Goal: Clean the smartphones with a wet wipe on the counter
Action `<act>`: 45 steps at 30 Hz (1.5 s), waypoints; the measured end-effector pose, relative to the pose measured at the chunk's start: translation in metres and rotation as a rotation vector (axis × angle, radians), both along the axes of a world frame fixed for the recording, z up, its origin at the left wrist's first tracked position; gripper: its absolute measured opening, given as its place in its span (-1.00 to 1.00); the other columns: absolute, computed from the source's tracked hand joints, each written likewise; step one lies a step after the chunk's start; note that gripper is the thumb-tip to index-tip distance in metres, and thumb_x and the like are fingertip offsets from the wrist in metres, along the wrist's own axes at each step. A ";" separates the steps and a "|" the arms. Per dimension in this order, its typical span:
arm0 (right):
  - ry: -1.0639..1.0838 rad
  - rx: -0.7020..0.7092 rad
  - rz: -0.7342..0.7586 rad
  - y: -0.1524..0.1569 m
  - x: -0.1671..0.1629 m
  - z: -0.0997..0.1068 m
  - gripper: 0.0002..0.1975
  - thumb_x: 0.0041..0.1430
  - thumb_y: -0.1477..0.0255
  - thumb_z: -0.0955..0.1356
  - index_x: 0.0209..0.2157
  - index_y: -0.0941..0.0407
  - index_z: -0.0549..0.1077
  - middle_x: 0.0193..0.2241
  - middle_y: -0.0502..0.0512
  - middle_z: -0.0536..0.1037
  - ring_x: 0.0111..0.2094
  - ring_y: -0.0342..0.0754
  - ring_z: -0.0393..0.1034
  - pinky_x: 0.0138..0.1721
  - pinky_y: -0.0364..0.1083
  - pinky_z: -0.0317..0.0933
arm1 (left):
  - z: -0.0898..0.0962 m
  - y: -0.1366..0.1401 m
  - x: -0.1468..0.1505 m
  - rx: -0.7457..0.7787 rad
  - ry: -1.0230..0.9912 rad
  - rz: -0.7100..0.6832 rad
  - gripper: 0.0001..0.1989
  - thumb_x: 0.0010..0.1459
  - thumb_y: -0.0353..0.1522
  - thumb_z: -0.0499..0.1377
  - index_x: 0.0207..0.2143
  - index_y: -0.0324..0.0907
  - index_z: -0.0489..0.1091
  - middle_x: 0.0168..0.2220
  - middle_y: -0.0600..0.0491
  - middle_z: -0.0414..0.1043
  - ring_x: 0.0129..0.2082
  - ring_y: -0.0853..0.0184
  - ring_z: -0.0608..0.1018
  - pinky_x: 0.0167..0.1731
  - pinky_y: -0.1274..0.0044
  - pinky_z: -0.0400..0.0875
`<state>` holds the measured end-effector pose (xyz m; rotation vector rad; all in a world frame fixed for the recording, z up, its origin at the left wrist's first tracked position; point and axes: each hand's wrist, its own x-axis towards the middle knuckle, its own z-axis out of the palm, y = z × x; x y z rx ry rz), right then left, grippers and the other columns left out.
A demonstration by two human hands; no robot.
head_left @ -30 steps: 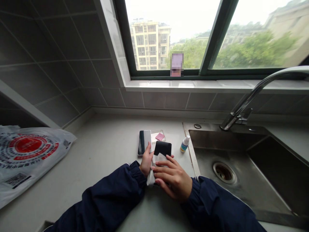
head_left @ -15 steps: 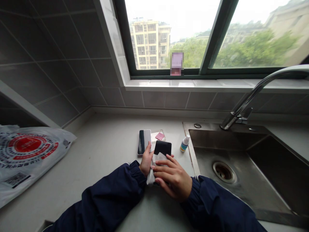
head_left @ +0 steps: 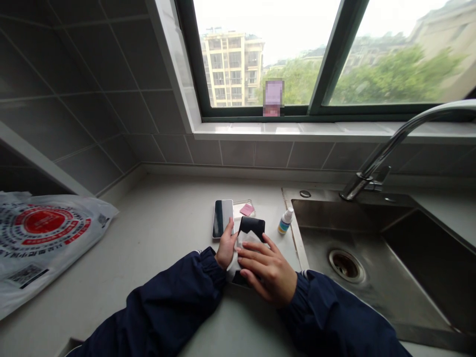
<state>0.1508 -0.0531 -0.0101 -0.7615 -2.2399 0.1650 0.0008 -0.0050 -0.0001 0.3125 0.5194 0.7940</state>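
Observation:
A dark-screened phone (head_left: 256,227) lies tilted above the counter, gripped along its left edge by my left hand (head_left: 225,248). Across its middle is a thin white wipe (head_left: 243,243), which looks soft and crumpled. My right hand (head_left: 269,271) lies over the wipe and presses it to the screen with nearly straight fingers; part of the wipe is hidden beneath them. Just beyond my left thumb, a second phone (head_left: 222,218) rests screen up. Beside it are a clear phone case (head_left: 251,203) and a small pink square (head_left: 246,210).
A small white spray bottle (head_left: 285,221) with a blue and yellow label stands by the edge of the steel sink (head_left: 316,206). A chrome faucet (head_left: 386,148) arches over the sink. On the left of the counter (head_left: 163,218) lies a printed plastic bag (head_left: 55,233).
My right hand and the wipe have shifted slightly up the phone's screen, baring a dark strip at its lower end. My left hand keeps its grip.

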 end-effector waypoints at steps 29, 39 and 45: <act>-0.277 -0.029 -0.322 0.004 0.005 -0.001 -0.34 0.38 0.24 0.18 0.39 0.17 -0.08 0.38 0.22 -0.02 0.40 0.23 -0.23 0.26 0.38 -0.07 | -0.005 -0.007 0.006 0.066 -0.220 0.053 -0.24 0.31 0.03 -0.15 0.25 -0.41 0.20 0.14 -0.25 0.40 0.26 0.08 0.31 0.30 0.33 -0.01; -0.258 -0.022 -0.324 0.004 0.006 0.000 -0.34 0.37 0.26 0.20 0.39 0.16 -0.08 0.37 0.24 0.01 0.40 0.23 -0.20 0.26 0.36 -0.05 | -0.001 -0.006 0.005 0.090 -0.227 0.003 -0.20 0.29 0.07 -0.20 0.25 -0.39 0.21 0.12 -0.24 0.41 0.25 0.08 0.33 0.30 0.31 -0.01; -0.260 -0.021 -0.325 0.005 0.006 0.000 -0.35 0.38 0.26 0.19 0.38 0.16 -0.06 0.37 0.24 0.01 0.39 0.23 -0.20 0.25 0.36 -0.04 | 0.000 -0.007 0.005 0.090 -0.229 0.027 -0.21 0.30 0.06 -0.19 0.27 -0.40 0.17 0.14 -0.26 0.39 0.25 0.06 0.33 0.29 0.31 0.00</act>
